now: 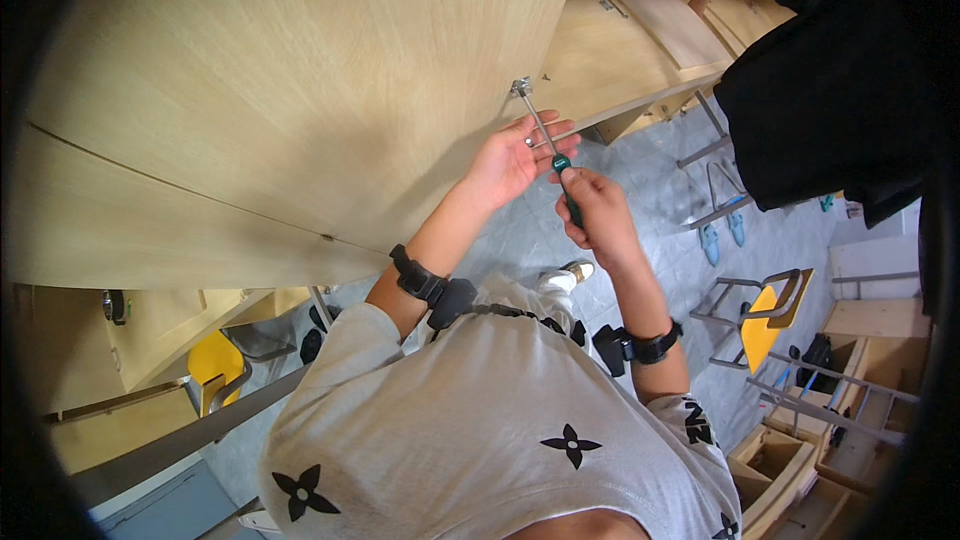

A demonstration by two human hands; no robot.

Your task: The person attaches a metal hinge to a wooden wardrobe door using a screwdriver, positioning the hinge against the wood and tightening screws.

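My right hand [602,215] is closed round the dark green handle of a screwdriver [562,166]. The screwdriver's long metal shaft points up and to the left, its tip at a small metal fitting [521,87] by the edge of a large pale wooden panel [330,90]. Under the shaft, my left hand [508,162] lies palm up with its fingers spread, near or lightly touching the shaft. A small shiny round piece [529,142] shows at its fingers; whether it is a ring or a loose part I cannot tell.
Beyond the panel's edge is a wooden desk or cabinet unit [630,35]. A black cloth [830,90] hangs at the upper right. Yellow chairs [762,325] stand on the grey floor at right and lower left. Blue slippers [709,243] and metal bed-like rails [840,405] are to the right.
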